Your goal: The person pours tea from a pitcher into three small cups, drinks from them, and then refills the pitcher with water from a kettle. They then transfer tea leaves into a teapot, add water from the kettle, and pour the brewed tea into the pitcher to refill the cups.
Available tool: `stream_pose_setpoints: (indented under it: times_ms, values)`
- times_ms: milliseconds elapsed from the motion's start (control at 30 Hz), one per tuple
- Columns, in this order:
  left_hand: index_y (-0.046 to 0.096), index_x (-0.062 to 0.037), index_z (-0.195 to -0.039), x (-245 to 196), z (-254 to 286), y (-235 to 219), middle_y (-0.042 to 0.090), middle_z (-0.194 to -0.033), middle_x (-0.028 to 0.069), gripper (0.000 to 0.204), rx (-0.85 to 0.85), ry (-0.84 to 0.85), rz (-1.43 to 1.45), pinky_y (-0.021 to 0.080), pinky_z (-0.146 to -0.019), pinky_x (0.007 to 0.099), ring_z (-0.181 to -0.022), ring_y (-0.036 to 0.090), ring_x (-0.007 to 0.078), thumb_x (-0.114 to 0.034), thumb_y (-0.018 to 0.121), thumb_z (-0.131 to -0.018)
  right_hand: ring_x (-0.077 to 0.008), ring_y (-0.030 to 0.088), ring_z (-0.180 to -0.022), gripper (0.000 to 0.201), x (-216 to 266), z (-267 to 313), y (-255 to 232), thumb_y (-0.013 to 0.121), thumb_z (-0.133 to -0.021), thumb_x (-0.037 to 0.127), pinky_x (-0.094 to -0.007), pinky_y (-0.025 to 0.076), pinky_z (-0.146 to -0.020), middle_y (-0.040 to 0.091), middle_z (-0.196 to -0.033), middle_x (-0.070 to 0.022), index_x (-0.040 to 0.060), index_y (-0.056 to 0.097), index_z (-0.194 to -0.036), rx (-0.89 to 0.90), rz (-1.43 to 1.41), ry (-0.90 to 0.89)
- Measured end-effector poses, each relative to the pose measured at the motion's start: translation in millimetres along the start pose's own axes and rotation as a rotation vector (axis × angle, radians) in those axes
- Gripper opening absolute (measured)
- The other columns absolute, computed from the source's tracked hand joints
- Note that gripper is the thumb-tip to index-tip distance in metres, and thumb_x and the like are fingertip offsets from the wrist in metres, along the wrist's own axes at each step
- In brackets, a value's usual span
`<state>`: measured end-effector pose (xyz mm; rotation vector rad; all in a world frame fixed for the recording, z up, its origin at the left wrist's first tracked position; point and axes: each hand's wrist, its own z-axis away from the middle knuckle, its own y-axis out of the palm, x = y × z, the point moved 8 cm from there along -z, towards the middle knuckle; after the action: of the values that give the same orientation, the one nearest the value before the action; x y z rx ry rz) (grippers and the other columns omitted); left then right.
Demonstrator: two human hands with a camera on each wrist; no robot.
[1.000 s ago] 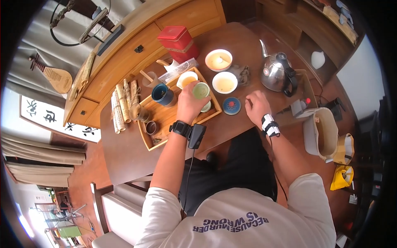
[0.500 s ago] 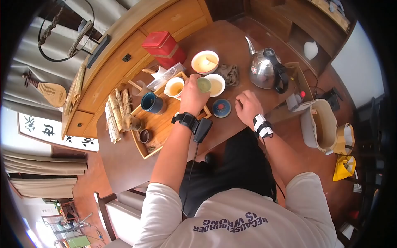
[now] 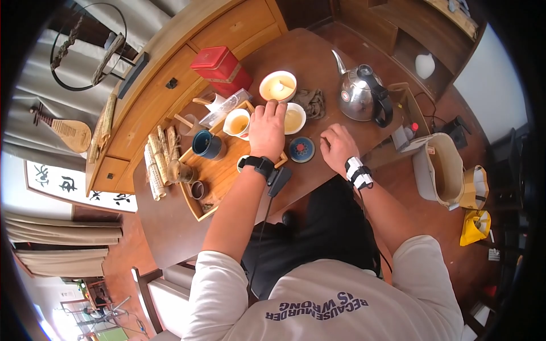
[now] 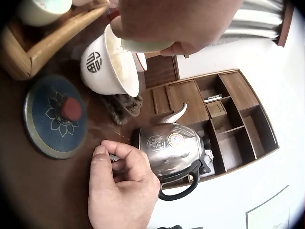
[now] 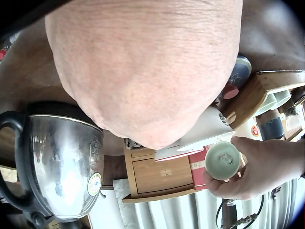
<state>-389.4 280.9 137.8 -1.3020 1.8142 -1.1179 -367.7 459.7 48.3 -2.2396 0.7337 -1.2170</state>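
My left hand (image 3: 267,131) grips a small pale green cup (image 5: 223,161) and holds it tipped over a white bowl (image 3: 294,117). In the head view the fingers hide the cup; in the left wrist view its rim hangs over the bowl's mouth. Pale liquid lies in that bowl, which bears a dark character outside. My right hand (image 3: 339,149) rests by the table edge, fingers loosely curled and holding nothing. Between the hands lies a blue lid (image 4: 55,117) with a red knob. A second bowl (image 3: 278,85) stands behind, and a white pitcher (image 3: 237,123) of amber tea is left of my left hand.
The wooden tray (image 3: 200,213) carries a dark blue cup (image 3: 208,144) and a small brown cup. A steel kettle (image 3: 360,94) stands right, near a crumpled cloth (image 3: 310,104). A red tin (image 3: 220,69) is at the back; bamboo scrolls (image 3: 153,170) lie left.
My left hand has carried the green cup from above the tray to the bowl and tipped it. My right hand stays by the table edge. The head view has shifted a little.
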Motion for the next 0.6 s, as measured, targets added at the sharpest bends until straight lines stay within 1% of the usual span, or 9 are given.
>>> stream_pose_setpoints:
  times_ms: [33,133,233,300,433,500,600]
  values:
    - [0.064,-0.0066,-0.128,-1,0,-2,0.066,-0.124,0.0149,0.054,-0.017,0.017,0.004,0.051,-0.098,0.047,-0.111,0.062,0.0377,0.008,0.067,-0.076,-0.0341,0.062,-0.099,0.007,0,0,0,0.072,-0.085,0.006,-0.0449,0.053,-0.087,0.063,-0.101,-0.012,0.0034,0.069,-0.091,0.003,0.0,0.002]
    - [0.063,-0.0057,-0.13,11,4,-5,0.066,-0.124,0.0157,0.055,-0.06,-0.083,0.162,0.05,-0.1,0.0477,-0.112,0.063,0.0375,0.005,0.072,-0.076,-0.034,0.062,-0.099,0.007,0,0,0,0.072,-0.085,0.006,-0.0449,0.053,-0.087,0.063,-0.101,-0.0119,0.0035,0.069,-0.091,-0.005,-0.007,-0.007]
    - [0.063,-0.0041,-0.131,24,15,-14,0.069,-0.123,0.0166,0.058,-0.087,-0.233,0.373,0.053,-0.098,0.0454,-0.112,0.066,0.0358,-0.002,0.08,-0.075,-0.0339,0.063,-0.099,0.007,1,0,-1,0.072,-0.085,0.006,-0.0451,0.054,-0.086,0.063,-0.1,-0.0115,0.0038,0.069,-0.091,-0.01,-0.002,-0.01]
    - [0.062,-0.0029,-0.131,34,26,-20,0.07,-0.12,0.0166,0.061,-0.065,-0.346,0.513,0.054,-0.097,0.0424,-0.11,0.068,0.0333,-0.006,0.084,-0.073,-0.0339,0.063,-0.099,0.006,1,0,0,0.072,-0.085,0.006,-0.0452,0.054,-0.086,0.063,-0.1,-0.0113,0.0041,0.07,-0.091,-0.007,-0.005,-0.011]
    - [0.062,-0.0009,-0.13,64,73,-37,0.072,-0.117,0.0156,0.063,-0.019,-0.562,0.715,0.056,-0.093,0.0367,-0.105,0.071,0.0282,-0.009,0.088,-0.073,-0.0337,0.063,-0.099,0.007,4,0,-3,0.072,-0.086,0.006,-0.0452,0.054,-0.086,0.064,-0.101,-0.0109,0.0045,0.07,-0.092,-0.016,0.011,-0.023]
    - [0.064,-0.0006,-0.126,91,104,-55,0.072,-0.113,0.0149,0.059,-0.132,-0.525,0.558,0.056,-0.093,0.0363,-0.104,0.071,0.0265,-0.008,0.088,-0.072,-0.0344,0.063,-0.099,0.008,4,0,-2,0.073,-0.086,0.006,-0.0455,0.054,-0.085,0.064,-0.102,-0.0117,0.0045,0.07,-0.093,-0.014,0.017,-0.029]
    - [0.064,-0.0017,-0.125,141,156,-61,0.071,-0.115,0.0172,0.058,-0.076,-0.617,0.338,0.055,-0.095,0.0391,-0.107,0.07,0.0306,-0.009,0.087,-0.071,-0.0356,0.063,-0.099,0.009,4,0,0,0.073,-0.086,0.007,-0.0467,0.054,-0.085,0.064,-0.103,-0.0127,0.0042,0.07,-0.094,-0.018,0.017,-0.047]
